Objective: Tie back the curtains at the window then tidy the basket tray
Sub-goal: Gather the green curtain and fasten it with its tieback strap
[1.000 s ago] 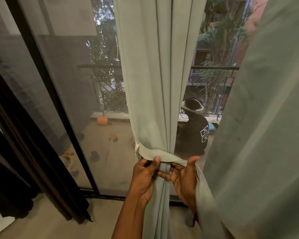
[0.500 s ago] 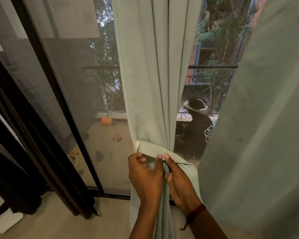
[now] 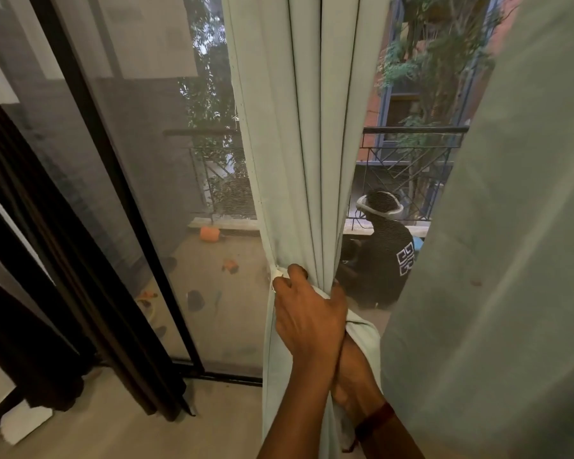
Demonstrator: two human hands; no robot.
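A pale green curtain [image 3: 305, 154] hangs gathered in folds in front of the window. A tie-back band [image 3: 363, 329] of the same cloth wraps it at waist height. My left hand [image 3: 307, 318] grips the gathered curtain and the band, fingers curled round the folds. My right hand [image 3: 353, 376] lies lower, partly hidden under the left forearm, and holds the loose end of the band against the curtain. A second pale green curtain panel [image 3: 511, 260] fills the right side. The basket tray is not in view.
A dark sliding door frame [image 3: 113, 180] with a mesh screen stands to the left, and a dark curtain [image 3: 30, 309] hangs beside it. Outside, a person [image 3: 383, 256] sits on the balcony floor by a metal railing [image 3: 411, 154]. An orange object [image 3: 209, 234] lies there.
My left hand has slid over the band and closed round the gathered curtain. My right hand dropped lower, beneath the left forearm, pulling the band's end down. The view moved closer.
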